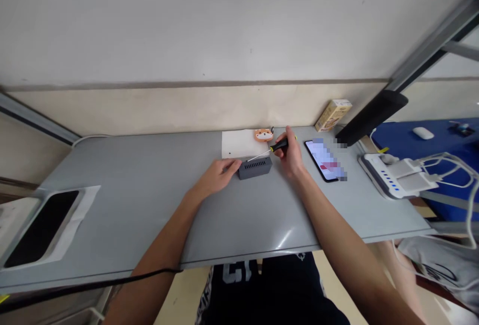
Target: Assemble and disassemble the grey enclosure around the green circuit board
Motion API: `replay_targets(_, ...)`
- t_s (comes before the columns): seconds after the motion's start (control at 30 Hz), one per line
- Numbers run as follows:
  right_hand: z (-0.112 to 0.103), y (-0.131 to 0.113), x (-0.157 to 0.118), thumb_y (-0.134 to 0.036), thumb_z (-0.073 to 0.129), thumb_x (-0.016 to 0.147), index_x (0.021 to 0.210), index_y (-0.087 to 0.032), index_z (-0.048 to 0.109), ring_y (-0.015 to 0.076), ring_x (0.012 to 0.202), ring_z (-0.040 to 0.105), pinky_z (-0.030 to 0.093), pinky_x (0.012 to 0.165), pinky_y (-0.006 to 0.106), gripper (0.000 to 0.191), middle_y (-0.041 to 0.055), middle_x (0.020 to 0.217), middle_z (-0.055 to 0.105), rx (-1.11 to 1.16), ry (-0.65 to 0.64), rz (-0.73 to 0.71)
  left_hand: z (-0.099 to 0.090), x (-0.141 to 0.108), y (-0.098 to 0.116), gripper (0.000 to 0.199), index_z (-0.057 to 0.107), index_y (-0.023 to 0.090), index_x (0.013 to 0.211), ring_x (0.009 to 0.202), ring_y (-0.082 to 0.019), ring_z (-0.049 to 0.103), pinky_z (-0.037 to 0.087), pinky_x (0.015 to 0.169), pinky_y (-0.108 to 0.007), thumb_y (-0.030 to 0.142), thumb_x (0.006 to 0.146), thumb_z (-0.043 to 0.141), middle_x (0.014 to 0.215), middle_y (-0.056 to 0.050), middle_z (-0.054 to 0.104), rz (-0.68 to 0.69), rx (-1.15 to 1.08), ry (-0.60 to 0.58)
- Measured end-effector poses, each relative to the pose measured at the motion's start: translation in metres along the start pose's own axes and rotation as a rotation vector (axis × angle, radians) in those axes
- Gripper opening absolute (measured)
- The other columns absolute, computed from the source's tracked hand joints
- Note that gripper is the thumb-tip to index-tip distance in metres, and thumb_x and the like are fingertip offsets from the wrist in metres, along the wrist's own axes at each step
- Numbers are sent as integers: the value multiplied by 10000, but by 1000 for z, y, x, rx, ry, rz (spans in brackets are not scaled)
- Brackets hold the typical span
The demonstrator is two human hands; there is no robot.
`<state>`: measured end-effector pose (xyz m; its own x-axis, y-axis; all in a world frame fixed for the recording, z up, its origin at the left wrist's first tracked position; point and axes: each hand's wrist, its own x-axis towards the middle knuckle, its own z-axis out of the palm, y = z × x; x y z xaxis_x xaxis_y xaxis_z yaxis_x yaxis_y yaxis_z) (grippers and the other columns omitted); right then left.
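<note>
A dark grey box (255,170) with a row of slots along its top edge stands on the grey desk (149,185). At its left end, my left hand (219,177) is closed on the corner, thumb and fingers steadying it. My right hand (289,156) grips the black and yellow handle of a screwdriver (280,145). The thin shaft slants down to the left, and its tip is at the top left of the box. Whether the tip sits in a screw is too small to tell.
Behind the box lie white paper (237,143) and an orange animal-face case (264,135). To the right are a lit phone (324,160), a small carton (333,114), a black upright object (370,118) and a power strip (385,180) with cables. A dark tablet-like item (45,225) lies left.
</note>
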<state>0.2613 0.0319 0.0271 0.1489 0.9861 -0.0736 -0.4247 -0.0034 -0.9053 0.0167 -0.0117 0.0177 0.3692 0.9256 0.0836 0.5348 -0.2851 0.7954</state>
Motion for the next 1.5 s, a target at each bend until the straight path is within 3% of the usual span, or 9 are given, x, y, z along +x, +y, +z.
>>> replay_targets(0.13, 3, 4, -2, -762, 637, 829, 654, -217, 592, 84, 434, 323, 205, 451, 283, 574, -49, 479, 414, -77, -19, 18, -1, 1, 0, 437, 735, 210, 1075, 928, -191, 668, 507, 850, -301, 473, 1076, 386, 1015, -41, 750, 50, -65, 89)
replay_targets(0.2, 4, 7, -3, -769, 612, 846, 661, -215, 607, 85, 436, 329, 223, 458, 278, 584, -51, 465, 397, -111, -21, 8, -1, 0, 3, 360, 722, 216, 1103, 936, -184, 668, 513, 858, -298, 422, 1066, 429, 1048, -47, 748, 82, -73, 139)
replay_targets(0.47, 5, 8, -6, -800, 571, 853, 689, -224, 615, 91, 435, 341, 245, 455, 276, 601, -49, 454, 401, -170, -25, 23, 0, -4, 9, 196, 685, 211, 976, 846, -156, 640, 505, 795, -300, 216, 1006, 491, 927, -35, 703, 310, 37, 300)
replay_targets(0.63, 4, 10, -3, -808, 563, 848, 684, -228, 617, 99, 423, 334, 248, 452, 291, 605, -48, 440, 394, -167, -14, 25, 3, -5, 6, 202, 703, 219, 997, 897, -180, 667, 537, 835, -343, 173, 966, 509, 996, -66, 709, 458, 182, 350)
replay_targets(0.87, 3, 9, -3, -790, 558, 867, 670, -222, 614, 92, 418, 324, 257, 459, 288, 604, -53, 431, 379, -170, -19, 11, 3, -4, 3, 241, 720, 230, 992, 899, -186, 676, 545, 838, -353, 134, 945, 505, 1000, -67, 719, 507, 348, 363)
replay_targets(1.13, 0, 10, 2, -782, 565, 861, 713, -215, 653, 102, 443, 353, 238, 453, 286, 592, -46, 464, 424, -122, 67, -30, 3, -4, 6, 257, 707, 219, 932, 825, -195, 650, 529, 779, -365, 68, 851, 515, 963, -65, 722, 602, 515, 413)
replay_targets(1.3, 4, 23, 0, -787, 568, 853, 826, -222, 708, 125, 549, 484, 368, 539, 276, 583, -11, 613, 603, -357, -65, -100, 20, -12, 15, 234, 695, 235, 885, 797, -210, 626, 487, 751, -398, 71, 805, 549, 926, -64, 721, 661, 587, 493)
replay_targets(1.37, 6, 26, -3, -776, 569, 861, 860, -230, 717, 132, 611, 524, 408, 595, 267, 565, -4, 671, 640, -389, -139, -94, 32, -15, 18, 214, 689, 237, 857, 793, -205, 624, 481, 772, -408, 79, 807, 553, 894, -55, 716, 728, 579, 464)
replay_targets(1.5, 7, 27, -5, -766, 597, 848, 899, -234, 735, 140, 660, 546, 427, 634, 260, 552, 3, 719, 670, -375, -187, -58, 52, -17, 20, 207, 695, 254, 838, 868, -211, 642, 496, 867, -437, 119, 837, 537, 919, -51, 719, 749, 586, 259)
